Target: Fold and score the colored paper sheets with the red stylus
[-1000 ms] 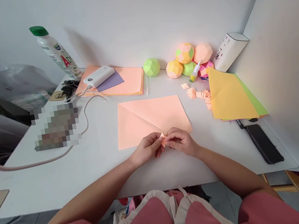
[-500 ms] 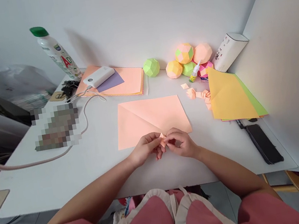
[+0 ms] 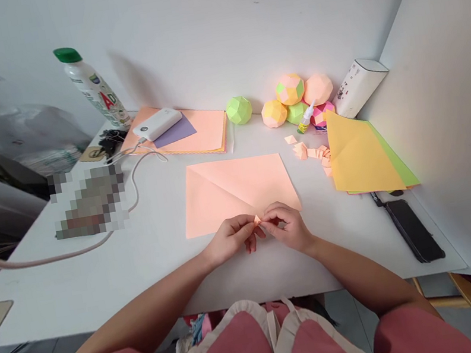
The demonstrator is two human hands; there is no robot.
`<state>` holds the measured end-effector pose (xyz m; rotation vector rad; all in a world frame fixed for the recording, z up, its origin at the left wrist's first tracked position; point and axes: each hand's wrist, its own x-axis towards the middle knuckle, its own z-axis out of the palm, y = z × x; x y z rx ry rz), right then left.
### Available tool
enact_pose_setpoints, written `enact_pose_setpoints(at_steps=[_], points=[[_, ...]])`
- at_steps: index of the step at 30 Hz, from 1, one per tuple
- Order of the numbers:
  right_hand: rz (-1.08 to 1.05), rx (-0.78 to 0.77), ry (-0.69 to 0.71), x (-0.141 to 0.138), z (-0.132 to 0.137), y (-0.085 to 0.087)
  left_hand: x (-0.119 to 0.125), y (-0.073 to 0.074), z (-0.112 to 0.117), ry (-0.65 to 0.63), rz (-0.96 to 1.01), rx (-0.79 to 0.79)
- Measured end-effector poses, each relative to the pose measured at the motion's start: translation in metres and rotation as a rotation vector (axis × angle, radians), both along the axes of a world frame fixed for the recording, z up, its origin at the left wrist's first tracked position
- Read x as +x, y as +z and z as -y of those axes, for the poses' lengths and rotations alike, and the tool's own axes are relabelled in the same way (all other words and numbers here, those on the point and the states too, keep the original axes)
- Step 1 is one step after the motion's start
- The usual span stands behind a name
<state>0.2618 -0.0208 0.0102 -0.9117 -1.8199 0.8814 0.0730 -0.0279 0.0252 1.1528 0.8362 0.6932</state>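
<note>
Between the fingertips of both hands is a small folded piece of peach paper, with only its pointed tip showing. My left hand pinches it from the left, and my right hand pinches it from the right. Just beyond the hands, a larger peach sheet with a diagonal crease lies flat on the white desk. To the right are several small folded peach pieces, one lying apart as a flat diamond.
Faceted paper balls and a glue bottle sit by the wall. Yellow and green sheets and a black phone lie right. At left stand a bottle, a power bank on paper, and a cable.
The fingers have closed in on the small folded paper, so less of it shows. Its visible part has shrunk from a diamond to a tip. The camera view has shifted slightly.
</note>
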Motion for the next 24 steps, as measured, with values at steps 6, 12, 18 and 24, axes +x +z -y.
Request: enact_pose_setpoints(at_steps=[6, 12, 18, 24], points=[[-0.165, -0.393, 0.065, 0.0001, 0.0019, 0.0001, 0.0003, -0.0049, 0.0013, -0.018, -0.08, 0.08], [-0.097, -0.45, 0.153, 0.0018, 0.0013, -0.0047, 0.0015, -0.0077, 0.0043, -0.015, -0.198, 0.155], [-0.052, -0.439, 0.156, 0.0016, 0.0053, -0.0051, 0.0029, -0.0084, 0.0065, 0.034, -0.267, 0.203], [-0.065, -0.452, 0.157, 0.0014, 0.0069, -0.0018, 0.0027, -0.0094, 0.0064, -0.031, -0.213, 0.184]])
